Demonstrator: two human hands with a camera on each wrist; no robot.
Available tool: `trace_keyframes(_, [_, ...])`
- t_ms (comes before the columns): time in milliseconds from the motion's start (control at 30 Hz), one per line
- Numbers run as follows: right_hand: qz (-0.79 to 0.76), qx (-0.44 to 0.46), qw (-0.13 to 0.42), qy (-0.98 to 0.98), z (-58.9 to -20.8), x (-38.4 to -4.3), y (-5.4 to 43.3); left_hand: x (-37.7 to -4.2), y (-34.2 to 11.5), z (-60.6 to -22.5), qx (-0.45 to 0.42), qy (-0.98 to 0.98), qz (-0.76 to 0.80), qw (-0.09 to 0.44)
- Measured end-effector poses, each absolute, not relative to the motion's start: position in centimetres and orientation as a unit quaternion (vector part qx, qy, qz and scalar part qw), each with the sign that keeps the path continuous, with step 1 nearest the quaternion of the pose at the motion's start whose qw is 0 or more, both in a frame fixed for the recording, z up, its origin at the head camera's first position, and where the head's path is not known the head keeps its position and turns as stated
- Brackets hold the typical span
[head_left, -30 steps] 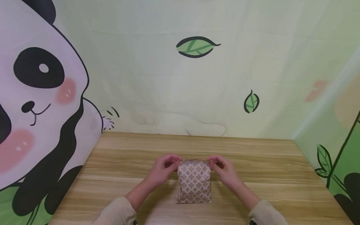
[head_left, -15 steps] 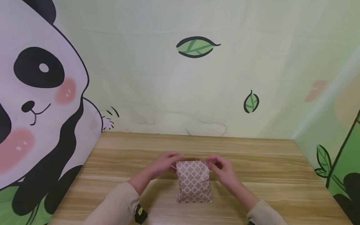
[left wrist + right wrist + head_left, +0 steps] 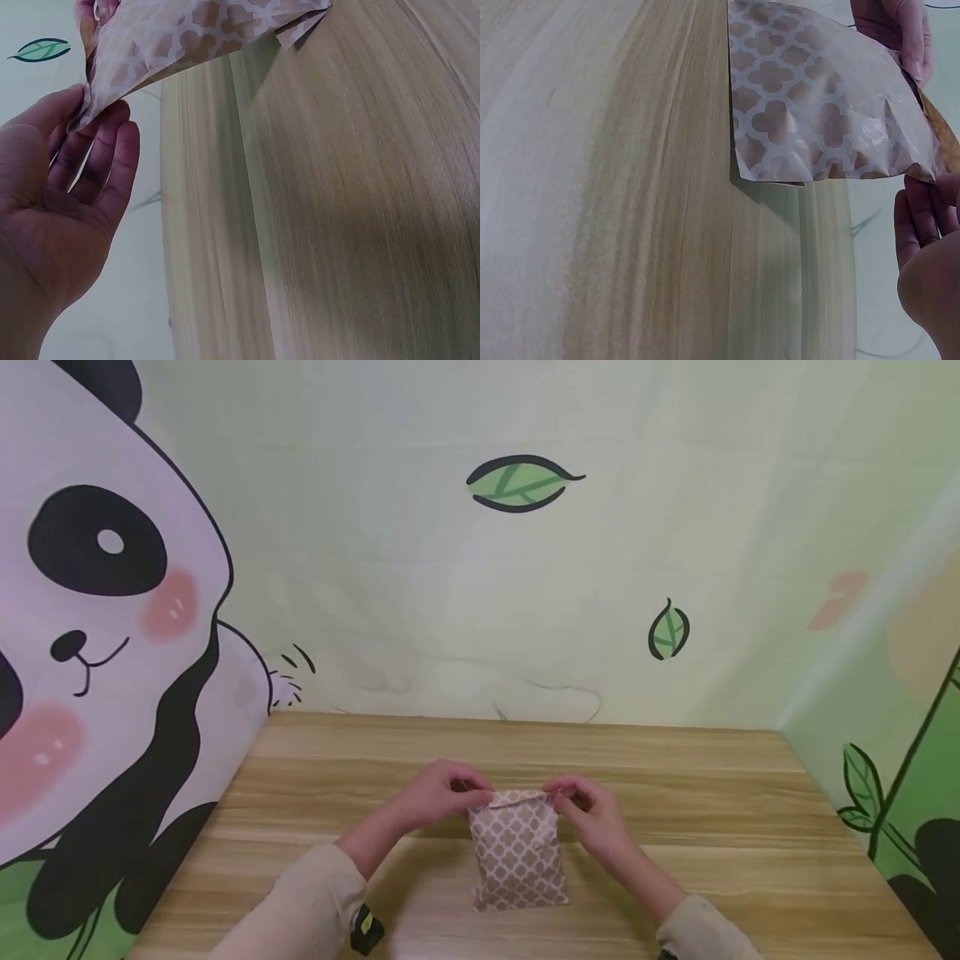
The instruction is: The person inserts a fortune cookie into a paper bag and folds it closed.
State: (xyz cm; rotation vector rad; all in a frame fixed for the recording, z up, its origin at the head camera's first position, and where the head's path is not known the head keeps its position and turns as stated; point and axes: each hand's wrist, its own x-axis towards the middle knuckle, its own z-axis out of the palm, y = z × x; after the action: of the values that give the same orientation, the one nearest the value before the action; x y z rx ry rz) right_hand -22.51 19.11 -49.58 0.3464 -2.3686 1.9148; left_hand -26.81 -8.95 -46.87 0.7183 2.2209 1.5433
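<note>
A brown paper bag (image 3: 519, 856) with a white quatrefoil lattice stands near the front middle of the table. My left hand (image 3: 441, 795) pinches its top left corner between thumb and fingers. At the top right corner, my right hand (image 3: 596, 817) does the same. A strip of the top edge leans over towards me on the left side. In the left wrist view, the left thumb and fingers (image 3: 112, 135) grip the paper's edge. The right wrist view shows the bag's bulging patterned side (image 3: 810, 97) and its plain brown inner face by the mouth. What is inside stays hidden.
The wooden table (image 3: 337, 747) reaches back to a pale green cloth backdrop (image 3: 360, 527) printed with a panda (image 3: 97, 610) and leaves. A small black device (image 3: 367, 931) sits at the left sleeve cuff.
My left hand has shifted its grip on the corner and now brings part of the top edge over towards me. The bag's bottom has slid slightly nearer. The right hand keeps its pinch.
</note>
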Motion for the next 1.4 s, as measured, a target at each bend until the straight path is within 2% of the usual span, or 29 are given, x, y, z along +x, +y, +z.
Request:
trace_keyframes(133, [0.624,0.125,0.032,-0.771,-49.6,-22.6,19.1,-26.7,-9.0,-46.7,0.276,0.813,0.496,0.13])
trace_keyframes(367, [0.593,0.154,-0.025,-0.79,-48.4,-23.1,20.5,-26.2,-8.8,-46.6,0.294,0.839,0.451,0.078])
trace_keyframes(533, [0.486,0.201,-0.025,-0.85,-46.3,-24.4,19.7,-25.8,-8.6,-46.5,0.293,0.844,0.446,0.056])
trace_keyframes(733, [0.363,0.304,-0.017,-0.881,-45.7,-25.5,17.1,-25.7,-8.4,-46.7,0.298,0.848,0.436,0.051])
trace_keyframes(1033, [0.329,0.331,-0.002,-0.884,-45.5,-25.3,16.0,-25.7,-8.2,-46.5,0.303,0.851,0.427,0.054])
trace_keyframes(1400, [0.317,0.348,-0.024,-0.882,-44.9,-25.1,15.7,-25.6,-8.0,-46.2,0.305,0.853,0.419,0.056])
